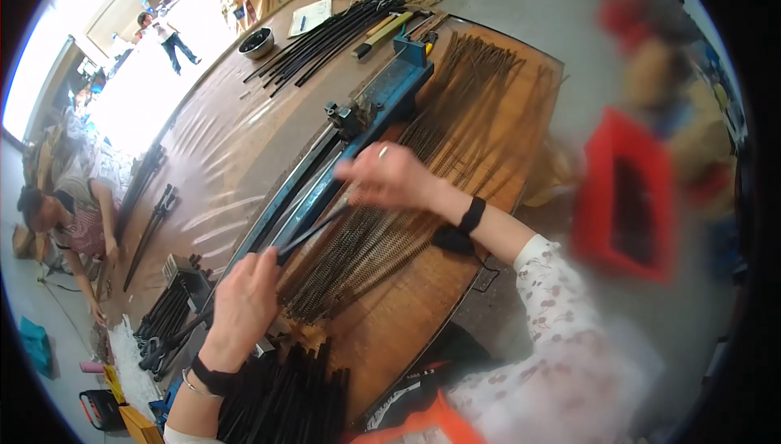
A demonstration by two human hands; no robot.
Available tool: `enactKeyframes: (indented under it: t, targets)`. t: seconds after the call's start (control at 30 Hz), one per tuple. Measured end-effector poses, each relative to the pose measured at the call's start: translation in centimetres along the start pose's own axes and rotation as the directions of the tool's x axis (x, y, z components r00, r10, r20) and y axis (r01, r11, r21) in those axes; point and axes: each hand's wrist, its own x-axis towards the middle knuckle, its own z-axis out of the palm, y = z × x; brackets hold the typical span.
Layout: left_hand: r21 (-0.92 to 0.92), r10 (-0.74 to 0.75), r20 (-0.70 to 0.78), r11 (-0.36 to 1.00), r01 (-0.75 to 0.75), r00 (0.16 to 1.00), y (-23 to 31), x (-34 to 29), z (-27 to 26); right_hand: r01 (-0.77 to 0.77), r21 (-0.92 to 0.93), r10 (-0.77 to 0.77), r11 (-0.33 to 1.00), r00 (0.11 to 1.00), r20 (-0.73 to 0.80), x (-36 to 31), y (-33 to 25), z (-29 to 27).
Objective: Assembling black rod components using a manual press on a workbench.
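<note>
- The dark rod is held aslant over the worktop, between the blue rail and the coil springs; whether the rail is touched by it cannot be told
- The fingers of the left hand are wrapped around the rod's near part; the right hand is blurred at its far end, and whether its fingers are closed on the rod cannot be told
- The rod could be tilted or dropped among the springs if it is gripped by only 1 hand
- The loose, overlapping springs could be snagged and dragged askew if the rod is lowered among them
- Knuckles could be knocked on the dark clamp block if the right hand is carried too far along the rail
- Black tubes, bunched close below the left forearm, could be shifted by a careless sweep
- No brand can be made out; pale print is seen on the dark cloth at the lap, but it cannot be read with confidence
- On the open notebook, crossed by 1 pen, no writing is legible
</note>
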Motion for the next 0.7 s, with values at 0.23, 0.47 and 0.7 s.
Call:
enactKeyframes:
  t: [0.23, 0.47, 0.7]
  targets:
    - [-0.041, -0.056, -0.008, 0.998, 0.055, 0.998, -0.7, -1.0, -1.6, 0.082, 0.277, -0.066, 0.957, 0.996, -0.066, 1.2, -6.4, 3.0]
    - [0.079, -0.067, -0.100, 0.994, 0.075, 0.993, -1.8, -5.9, -3.3, -0.008, 0.324, -0.001, 0.946, 1.000, 0.025, 0.7, -9.0, 6.7]
    - [0.135, -0.159, -0.145, 0.975, 0.179, 0.977, -2.1, -10.0, -5.4, 0.067, 0.328, -0.068, 0.942, 0.998, -0.010, 3.1, -12.8, 8.0]
